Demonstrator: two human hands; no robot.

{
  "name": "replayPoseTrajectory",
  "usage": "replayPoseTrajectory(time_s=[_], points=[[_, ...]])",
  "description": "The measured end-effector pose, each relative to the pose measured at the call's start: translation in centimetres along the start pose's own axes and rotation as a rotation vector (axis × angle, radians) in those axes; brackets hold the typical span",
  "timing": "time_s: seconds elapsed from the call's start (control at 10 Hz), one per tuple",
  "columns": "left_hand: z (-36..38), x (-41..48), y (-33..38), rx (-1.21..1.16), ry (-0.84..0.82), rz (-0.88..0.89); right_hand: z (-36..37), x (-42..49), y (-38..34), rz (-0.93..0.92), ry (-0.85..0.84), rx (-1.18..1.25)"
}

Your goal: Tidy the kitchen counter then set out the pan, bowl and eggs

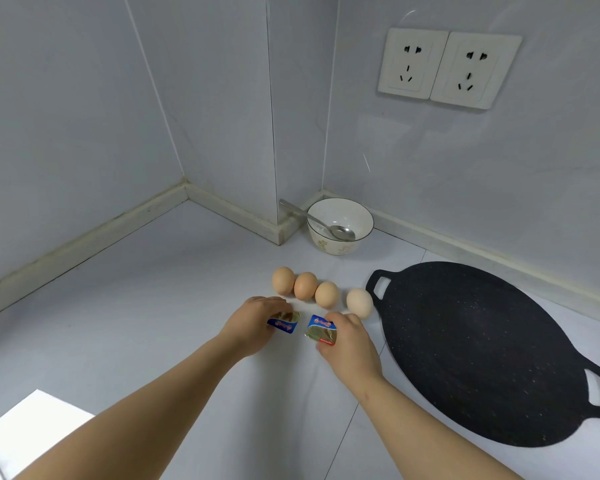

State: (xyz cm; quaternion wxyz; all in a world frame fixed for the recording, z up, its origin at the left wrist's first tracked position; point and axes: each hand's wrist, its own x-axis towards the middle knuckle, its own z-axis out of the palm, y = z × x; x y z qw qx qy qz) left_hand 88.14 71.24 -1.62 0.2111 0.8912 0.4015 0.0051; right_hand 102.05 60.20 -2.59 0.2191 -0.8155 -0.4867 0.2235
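Setting-out looks nearly done: four eggs [305, 285] line the bench [153, 289], bowl [329, 245] with spoon [342, 233] at their 12 o'clock, pan [475, 351] at 3 o'clock. At their 6 o'clock the left hand [257, 322] pinches a butter packet [286, 323] and the right hand [349, 339] a second packet [321, 329], apparently the last items to place.

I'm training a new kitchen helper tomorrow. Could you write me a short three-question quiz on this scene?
1. How many eggs are set out?
2. True or false: the spoon lies beside the bowl, not in it.
3. What do the left hand and right hand each hold? A) an egg B) a packet C) nothing

Key: 1. four; 2. false; 3. B
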Motion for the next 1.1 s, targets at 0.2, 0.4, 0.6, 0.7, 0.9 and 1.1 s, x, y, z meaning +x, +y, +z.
replayPoseTrajectory(time_s=[0.2, 0.4, 0.6, 0.7, 0.9, 1.1], points=[[0.3, 0.0, 0.1, -0.003, 0.013, 0.017, 0.1, -0.2, 0.4, -0.014, -0.006, 0.001], [0.4, -0.1, -0.3, -0.009, 0.03, 0.017, 0.0, -0.2, 0.3, -0.017, -0.005, 0.014], [0.4, -0.1, -0.4, -0.004, 0.054, 0.003, -0.2, -0.3, 0.2, -0.014, -0.013, 0.026], [0.4, 0.0, -0.4, -0.003, 0.053, 0.001, -0.1, -0.2, 0.3, -0.016, -0.013, 0.029], [0.6, 0.2, -0.5, 0.017, 0.075, 0.012, -0.1, -0.2, 0.2, -0.011, -0.012, 0.036], [0.7, -0.8, -0.9, -0.109, 0.132, 0.014, -0.7, -1.5, 0.3, 0.014, -0.013, 0.128]])
